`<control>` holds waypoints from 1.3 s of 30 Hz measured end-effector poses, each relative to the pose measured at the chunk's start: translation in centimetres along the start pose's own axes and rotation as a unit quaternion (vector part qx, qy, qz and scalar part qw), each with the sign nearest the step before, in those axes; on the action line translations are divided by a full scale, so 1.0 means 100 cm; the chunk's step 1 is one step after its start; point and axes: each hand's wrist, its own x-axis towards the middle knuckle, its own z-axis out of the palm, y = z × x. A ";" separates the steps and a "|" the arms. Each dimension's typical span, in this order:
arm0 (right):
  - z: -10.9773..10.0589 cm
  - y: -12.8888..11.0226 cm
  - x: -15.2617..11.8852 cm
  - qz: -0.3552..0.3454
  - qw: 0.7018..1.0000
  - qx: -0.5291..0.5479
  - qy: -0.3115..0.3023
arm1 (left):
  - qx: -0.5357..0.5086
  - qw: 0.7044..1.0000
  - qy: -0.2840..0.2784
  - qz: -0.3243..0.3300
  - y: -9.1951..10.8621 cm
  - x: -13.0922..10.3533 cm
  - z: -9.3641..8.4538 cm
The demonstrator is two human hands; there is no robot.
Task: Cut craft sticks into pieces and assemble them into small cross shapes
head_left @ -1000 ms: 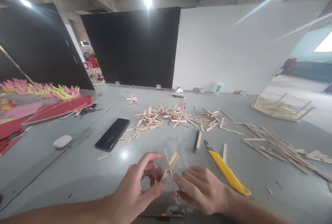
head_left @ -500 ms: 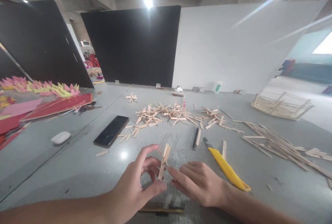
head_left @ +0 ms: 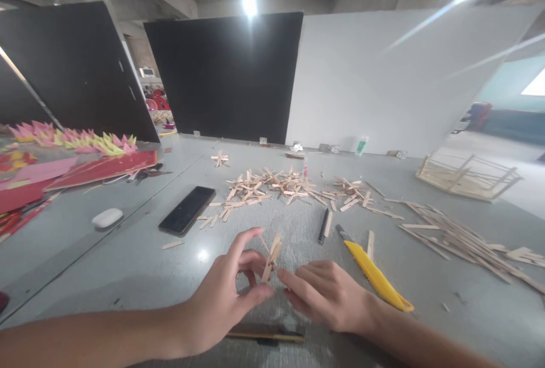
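Observation:
Several small wooden sticks, joined in a crossed piece point(head_left: 271, 260), are held up between the thumb and fingers of my left hand point(head_left: 240, 274). My left index finger touches the tip of a thin stick in it. My right hand point(head_left: 321, 294) is beside the piece on its right, with its index fingertip against or very near the end of the thin stick and the other fingers curled in. Whether my right fingers pinch anything is too small to tell. Behind the hands lies a heap of short wooden sticks point(head_left: 292, 185).
A yellow knife point(head_left: 377, 277) lies right of my right hand, near a dark pen point(head_left: 323, 226). To the left are a phone point(head_left: 187, 210) and a white case point(head_left: 107, 218). Long wooden strips point(head_left: 464, 243) and a stick frame point(head_left: 468, 178) are at right.
The view has shifted slightly, so the table objects appear a little further right. Both hands keep nearly the same pose around the crossed piece, which looks slightly more tilted.

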 end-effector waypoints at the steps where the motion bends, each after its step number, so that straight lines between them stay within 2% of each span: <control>1: 0.001 0.000 0.000 0.003 1.000 0.001 0.003 | 0.001 1.000 0.004 -0.001 0.000 0.000 0.000; 7: 0.004 0.000 -0.003 0.028 0.999 0.019 0.016 | -0.005 1.000 0.005 -0.013 0.001 0.000 0.000; 16: 0.002 0.001 -0.001 0.079 0.995 0.049 0.028 | -0.006 0.999 -0.019 -0.036 0.016 0.005 -0.003; 23: 0.006 0.001 -0.002 0.092 0.994 0.053 0.034 | 0.008 0.997 -0.057 -0.046 0.009 0.006 -0.002; 31: 0.003 0.001 -0.001 0.079 0.995 0.057 0.032 | -0.031 0.998 -0.016 -0.059 0.000 0.003 -0.001; 39: 0.002 0.001 0.003 0.015 0.998 0.061 -0.015 | -0.074 0.995 0.018 -0.072 -0.001 0.002 0.001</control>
